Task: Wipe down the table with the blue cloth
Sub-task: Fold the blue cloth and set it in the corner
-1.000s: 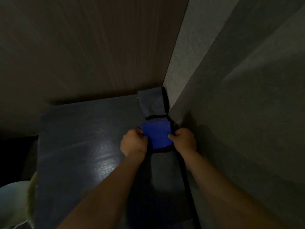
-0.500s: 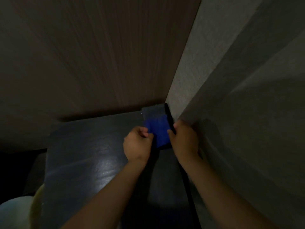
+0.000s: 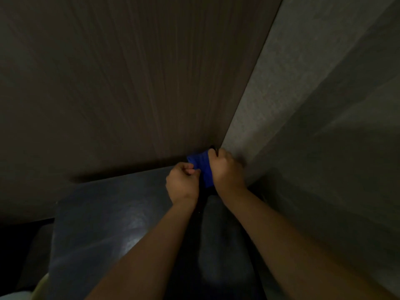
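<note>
My left hand [image 3: 183, 184] and right hand [image 3: 226, 171] each pinch a side of the blue cloth [image 3: 202, 167], which sits between them at the tabletop's [image 3: 108, 213] far right corner, its long axis running away from me; the right hand is nearer that corner

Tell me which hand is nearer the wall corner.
Right. The right hand grips the blue cloth at the wall corner; the left hand pinches the cloth's near-left edge, farther out over the table.
</note>
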Available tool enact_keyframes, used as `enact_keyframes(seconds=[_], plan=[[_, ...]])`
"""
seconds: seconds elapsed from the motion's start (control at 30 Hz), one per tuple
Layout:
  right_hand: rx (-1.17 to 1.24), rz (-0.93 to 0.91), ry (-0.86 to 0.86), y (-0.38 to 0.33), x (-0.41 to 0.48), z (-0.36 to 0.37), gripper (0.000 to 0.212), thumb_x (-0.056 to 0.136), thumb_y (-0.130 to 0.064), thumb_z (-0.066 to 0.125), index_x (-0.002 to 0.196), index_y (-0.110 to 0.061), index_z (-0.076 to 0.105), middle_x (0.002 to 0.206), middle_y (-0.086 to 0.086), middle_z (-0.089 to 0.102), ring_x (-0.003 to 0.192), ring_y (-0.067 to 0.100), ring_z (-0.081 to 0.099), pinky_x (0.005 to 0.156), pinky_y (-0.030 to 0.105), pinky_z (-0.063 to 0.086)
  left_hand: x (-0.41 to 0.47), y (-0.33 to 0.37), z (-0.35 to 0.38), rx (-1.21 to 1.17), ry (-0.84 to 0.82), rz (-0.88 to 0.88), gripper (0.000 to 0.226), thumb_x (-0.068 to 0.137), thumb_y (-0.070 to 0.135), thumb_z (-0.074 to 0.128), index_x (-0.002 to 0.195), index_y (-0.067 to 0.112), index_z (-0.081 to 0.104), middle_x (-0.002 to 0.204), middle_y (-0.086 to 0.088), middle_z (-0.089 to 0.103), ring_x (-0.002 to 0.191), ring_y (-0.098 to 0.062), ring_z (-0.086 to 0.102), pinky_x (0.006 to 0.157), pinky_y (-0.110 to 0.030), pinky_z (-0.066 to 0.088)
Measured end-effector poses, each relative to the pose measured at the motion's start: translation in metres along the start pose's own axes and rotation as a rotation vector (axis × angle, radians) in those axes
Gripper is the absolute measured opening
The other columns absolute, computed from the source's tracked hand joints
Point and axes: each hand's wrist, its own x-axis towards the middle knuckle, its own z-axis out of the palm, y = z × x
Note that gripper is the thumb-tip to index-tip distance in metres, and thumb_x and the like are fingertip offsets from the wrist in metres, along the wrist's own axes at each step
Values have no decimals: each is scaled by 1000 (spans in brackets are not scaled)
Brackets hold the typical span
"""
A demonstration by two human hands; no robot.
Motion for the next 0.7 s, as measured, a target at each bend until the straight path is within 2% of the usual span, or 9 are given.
enact_keyframes(seconds=[0.23, 0.3, 0.37, 0.4, 0.47, 0.5, 0.57, 0.6, 0.7], plan=[[-44, -44, -125, 3, -4, 24, 34, 38, -2, 94, 54, -5, 65, 53, 11, 57, 37, 19, 53, 32, 17, 36, 20, -27, 5, 87, -68, -48, 13, 84, 12, 69, 96, 10, 66, 94, -8, 69, 90, -23, 64, 82, -30, 51], [-97, -27, -162, 0, 0, 19, 29, 46, -3, 92, 61, -5, 67, 62, 12, 61, 45, 18, 57, 36, 18, 39, 24, -33, 6, 73, -97, -84, 15, 84, 12, 69, 99, 9, 66, 95, -10, 69, 91, -25, 65, 85, -36, 54], [-113, 1, -255, -2, 1, 22, 16, 75, -4, 76, 87, -2, 68, 93, 16, 63, 74, 22, 64, 54, 25, 50, 26, -35, 7, 6, -115, -131, 11, 87, 13, 65, 97, 9, 66, 96, -14, 70, 90, -28, 66, 84, -41, 56], [-104, 0, -260, -4, 0, 20, 15, 77, -5, 74, 90, -1, 67, 99, 17, 61, 81, 25, 63, 59, 27, 51, 27, -35, 7, -31, -121, -156, 8, 89, 12, 61, 94, 9, 67, 95, -15, 70, 89, -29, 67, 84, -43, 56], [-96, 13, -206, -5, -4, 18, 20, 73, -8, 78, 88, -2, 67, 105, 19, 59, 87, 29, 61, 66, 33, 51, 30, -34, 9, -85, -139, -217, 18, 93, 5, 51, 82, 9, 65, 90, -14, 68, 85, -29, 66, 81, -44, 57], [-122, -7, -267, -6, -7, 20, 21, 82, -11, 70, 101, -2, 64, 120, 20, 52, 102, 32, 56, 80, 36, 49, 32, -32, 9, -125, -159, -263, 23, 93, 0, 49, 76, 9, 62, 87, -13, 66, 82, -28, 66, 78, -43, 58], [-131, -72, -348, -7, -13, 23, 36, 95, -20, 54, 128, -4, 50, 146, 20, 30, 130, 37, 36, 106, 41, 33, 35, -29, 11, -204, -203, -350, 24, 90, -8, 50, 73, 7, 58, 85, -15, 65, 80, -29, 66, 76, -42, 58], [-118, -75, -355, -8, -16, 22, 47, 95, -24, 54, 136, -4, 43, 152, 20, 21, 138, 39, 26, 113, 44, 24, 37, -28, 12, -216, -220, -373, 21, 87, -10, 53, 75, 5, 59, 88, -17, 67, 82, -30, 67, 78, -43, 58], [-55, -116, -372, -3, -18, 20, 74, 91, -28, 61, 149, -5, 21, 159, 18, 2, 147, 37, 2, 119, 44, 8, 43, -25, 13, -222, -243, -408, 21, 86, -9, 58, 73, 8, 60, 86, -17, 68, 74, -29, 67, 75, -42, 59]])
